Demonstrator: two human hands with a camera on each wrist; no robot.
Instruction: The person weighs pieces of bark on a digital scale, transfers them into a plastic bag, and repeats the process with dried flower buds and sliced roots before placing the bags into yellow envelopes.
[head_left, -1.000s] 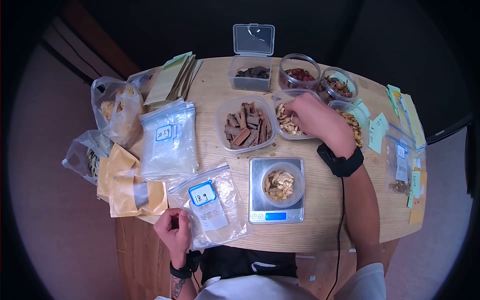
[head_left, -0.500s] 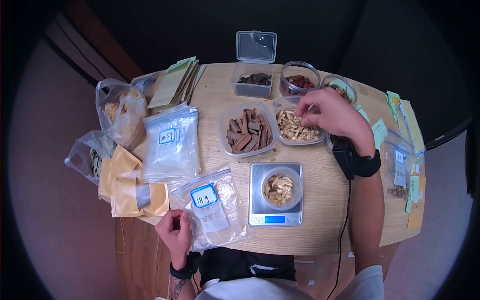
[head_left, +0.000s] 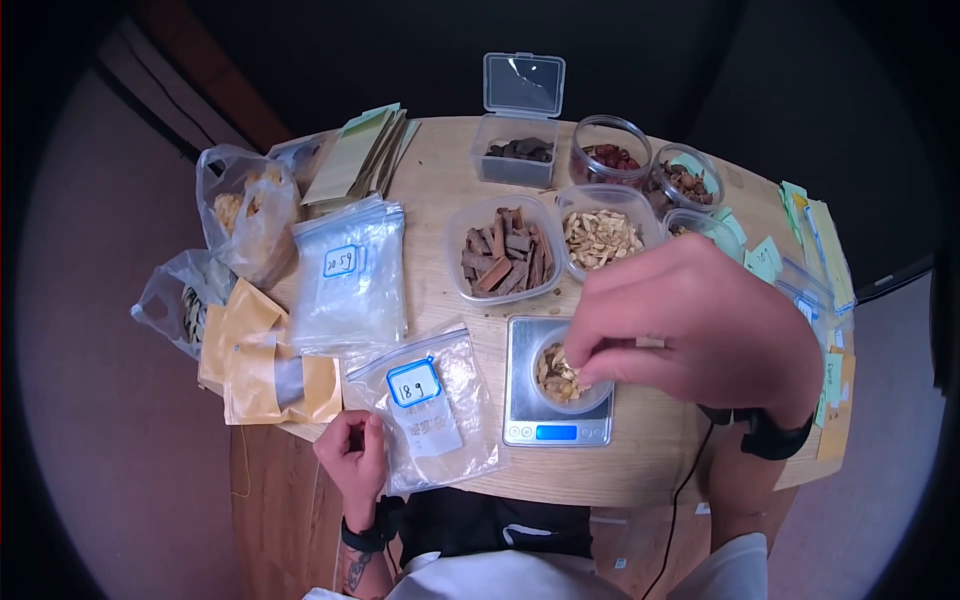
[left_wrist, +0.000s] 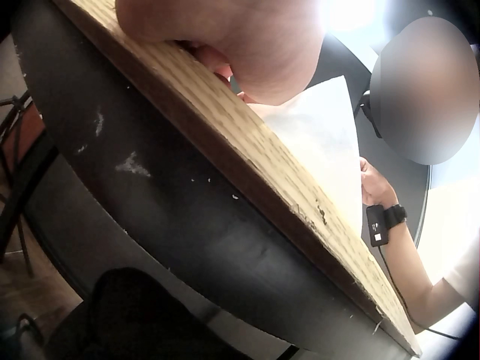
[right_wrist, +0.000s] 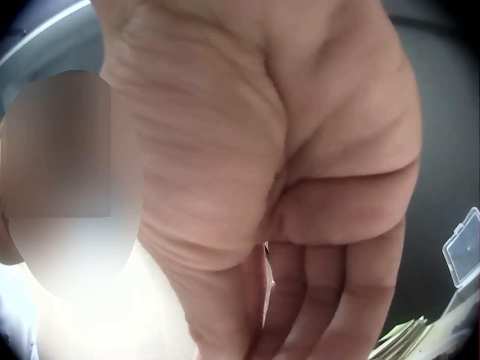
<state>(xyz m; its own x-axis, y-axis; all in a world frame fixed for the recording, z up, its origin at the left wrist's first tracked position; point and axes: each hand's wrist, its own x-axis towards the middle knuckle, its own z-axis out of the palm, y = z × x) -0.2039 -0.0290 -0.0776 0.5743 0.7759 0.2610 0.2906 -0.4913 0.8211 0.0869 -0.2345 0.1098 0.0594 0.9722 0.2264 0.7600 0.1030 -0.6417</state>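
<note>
My right hand [head_left: 690,335] is over the small clear bowl [head_left: 580,406], its thumb and fingertips pinched together around a pale dried slice just at the contents. Pale and brownish dried slices [head_left: 554,378] lie in this bowl, which stands on a silver digital scale [head_left: 524,345]. The right wrist view shows mostly my palm; its fingertips are out of frame. My left hand [head_left: 352,450] rests idle at the table's front edge, fingers loosely curled with nothing in them, beside a zip bag [head_left: 465,400] labelled "18g".
Behind the scale stand containers of bark pieces [head_left: 506,255] and pale slices [head_left: 603,238]. Farther back are an open-lidded box [head_left: 515,170] and round tubs [head_left: 612,165]. Zip bags [head_left: 350,290], paper pouches [head_left: 285,385] and plastic bags [head_left: 255,220] lie left; more packets [head_left: 825,260] lie right.
My right hand has come from the container of pale slices toward me, down over the bowl on the scale. The left hand has stayed by the zip bag.
</note>
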